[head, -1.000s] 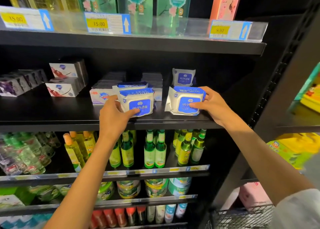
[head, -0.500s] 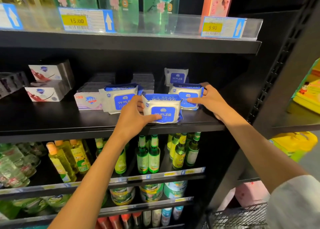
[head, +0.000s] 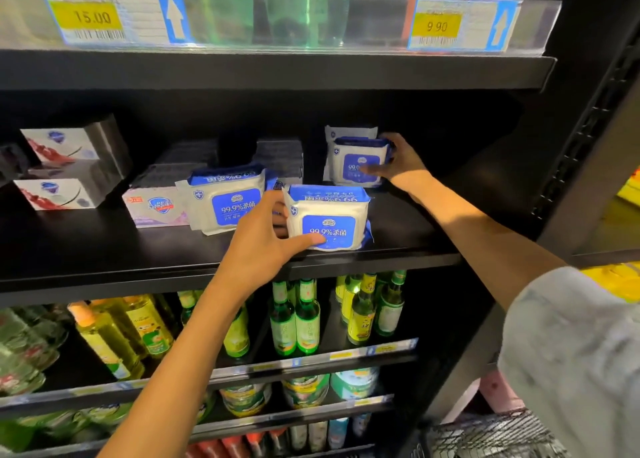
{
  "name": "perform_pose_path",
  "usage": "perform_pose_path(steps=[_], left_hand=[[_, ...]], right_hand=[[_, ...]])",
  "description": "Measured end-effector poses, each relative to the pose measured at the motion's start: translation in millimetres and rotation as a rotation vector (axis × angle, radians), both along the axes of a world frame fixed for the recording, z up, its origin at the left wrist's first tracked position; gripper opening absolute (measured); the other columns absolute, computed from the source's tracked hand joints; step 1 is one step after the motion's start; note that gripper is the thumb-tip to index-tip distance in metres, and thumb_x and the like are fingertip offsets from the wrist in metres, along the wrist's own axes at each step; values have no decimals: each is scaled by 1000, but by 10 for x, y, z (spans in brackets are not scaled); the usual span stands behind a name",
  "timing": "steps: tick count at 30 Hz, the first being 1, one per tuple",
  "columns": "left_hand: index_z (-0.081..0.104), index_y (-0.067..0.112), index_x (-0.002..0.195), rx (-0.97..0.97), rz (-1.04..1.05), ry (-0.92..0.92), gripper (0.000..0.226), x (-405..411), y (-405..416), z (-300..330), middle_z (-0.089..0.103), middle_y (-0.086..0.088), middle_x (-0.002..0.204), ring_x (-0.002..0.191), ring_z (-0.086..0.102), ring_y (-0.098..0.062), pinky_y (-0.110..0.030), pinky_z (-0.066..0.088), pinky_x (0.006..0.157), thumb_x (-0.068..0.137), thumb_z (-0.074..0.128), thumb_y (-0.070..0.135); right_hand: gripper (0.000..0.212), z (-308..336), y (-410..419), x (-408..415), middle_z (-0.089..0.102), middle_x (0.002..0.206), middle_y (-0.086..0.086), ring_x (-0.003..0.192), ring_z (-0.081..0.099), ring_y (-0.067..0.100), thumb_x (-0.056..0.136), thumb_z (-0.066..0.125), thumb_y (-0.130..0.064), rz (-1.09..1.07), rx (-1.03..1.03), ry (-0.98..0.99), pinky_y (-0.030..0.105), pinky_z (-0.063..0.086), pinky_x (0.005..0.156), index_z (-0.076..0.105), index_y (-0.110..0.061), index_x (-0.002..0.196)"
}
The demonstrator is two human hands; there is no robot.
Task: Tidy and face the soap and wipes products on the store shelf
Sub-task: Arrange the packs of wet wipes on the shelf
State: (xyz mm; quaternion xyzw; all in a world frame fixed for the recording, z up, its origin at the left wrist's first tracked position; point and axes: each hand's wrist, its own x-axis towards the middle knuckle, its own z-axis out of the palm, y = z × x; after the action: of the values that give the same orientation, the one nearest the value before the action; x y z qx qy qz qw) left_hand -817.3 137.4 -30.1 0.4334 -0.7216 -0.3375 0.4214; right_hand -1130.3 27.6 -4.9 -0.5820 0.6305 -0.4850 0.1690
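Note:
On the black middle shelf (head: 207,270) stand three white-and-blue wipes packs. My left hand (head: 263,246) grips the front pack (head: 327,217) near the shelf's front edge, thumb across its blue label. My right hand (head: 398,167) holds a second pack (head: 358,160) farther back, upright, with another small pack partly hidden behind it. A third pack (head: 225,199) stands free to the left, beside a white and pink soap box (head: 156,206). Two white soap boxes with red print (head: 55,170) are stacked at the far left.
Dark boxes (head: 280,156) sit behind the wipes. The shelf above (head: 277,70) carries price tags and green boxes. Green and yellow bottles (head: 298,319) fill the shelf below, jars lower still. A wire basket (head: 485,437) is at the bottom right, and a black upright (head: 588,128) bounds the right side.
My right hand has pushed its wipes pack deeper into the shelf and stood it upright. My left hand carried its pack rightward and set it at the front edge.

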Motion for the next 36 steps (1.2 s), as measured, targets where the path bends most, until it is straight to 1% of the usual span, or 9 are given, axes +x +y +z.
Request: perform_pose_path(steps=[2, 5, 15, 19, 22, 24, 28, 31, 36], left_hand=[[49, 29, 128, -4, -2, 6, 71, 2, -5, -3, 67, 8, 118, 104, 69, -7, -17, 59, 80, 73, 93, 38], [49, 29, 127, -7, -6, 20, 70, -1, -2, -7, 67, 8, 115, 102, 70, -6, -16, 58, 80, 73, 93, 35], [50, 28, 130, -7, -3, 14, 71, -5, 21, 4, 67, 14, 113, 101, 70, -2, -14, 58, 78, 74, 92, 38], [49, 28, 130, -5, -8, 2, 70, -3, 38, 20, 66, 14, 113, 101, 69, -2, -14, 58, 78, 74, 91, 39], [49, 27, 133, -1, -7, -4, 72, -5, 46, 34, 65, 15, 113, 100, 69, -2, -15, 59, 78, 75, 91, 38], [49, 26, 133, 5, -6, 2, 73, -11, 52, 41, 64, 16, 111, 99, 68, -2, -14, 58, 77, 76, 91, 37], [50, 23, 134, 0, 19, -2, 73, -23, 33, 40, 63, 11, 112, 100, 67, -5, -17, 59, 79, 75, 92, 35], [51, 21, 136, 6, 57, -10, 77, -42, 2, 36, 64, 4, 119, 107, 66, -12, -21, 57, 80, 74, 93, 37], [51, 25, 121, 22, 70, -16, 66, -153, -51, 83, 60, 8, 113, 106, 64, -14, -17, 50, 73, 73, 95, 35]], right_hand=[[81, -19, -158, -5, 64, 134, 5, 110, 62, 13, 76, 93, -16, -64, 3, 18, 30, 59, 91, 46, -9, 142], [81, -61, -364, -38, 67, 130, 7, 110, 66, 17, 72, 96, -19, -83, -1, -6, 39, 58, 98, 47, -8, 137], [78, -110, -552, -36, 64, 138, 8, 108, 61, 10, 79, 91, -15, -104, -56, 57, 25, 56, 85, 47, -10, 143], [86, -100, -507, -36, 62, 140, 10, 110, 62, 14, 79, 91, -19, -127, -43, 76, 29, 56, 88, 40, -10, 148], [94, -69, -391, -7, 57, 147, 11, 127, 61, 24, 79, 92, -27, -176, -30, 91, 38, 56, 100, 36, -11, 153], [88, -52, -236, 3, 57, 147, 13, 131, 59, 27, 83, 88, -30, -185, 15, 152, 40, 52, 103, 38, -11, 153], [57, -89, 312, -22, 66, 134, 7, 121, 65, 26, 93, 77, -41, -110, 89, 336, 32, 50, 96, 58, -14, 139], [43, -151, 853, -6, 68, 133, -1, 122, 63, 18, 95, 72, -45, -52, 139, 434, 33, 48, 106, 66, -23, 132], [54, -196, 1671, 55, 55, 142, -20, 132, 49, 4, 89, 66, -66, 127, 284, 465, 30, 39, 114, 62, -40, 136]])
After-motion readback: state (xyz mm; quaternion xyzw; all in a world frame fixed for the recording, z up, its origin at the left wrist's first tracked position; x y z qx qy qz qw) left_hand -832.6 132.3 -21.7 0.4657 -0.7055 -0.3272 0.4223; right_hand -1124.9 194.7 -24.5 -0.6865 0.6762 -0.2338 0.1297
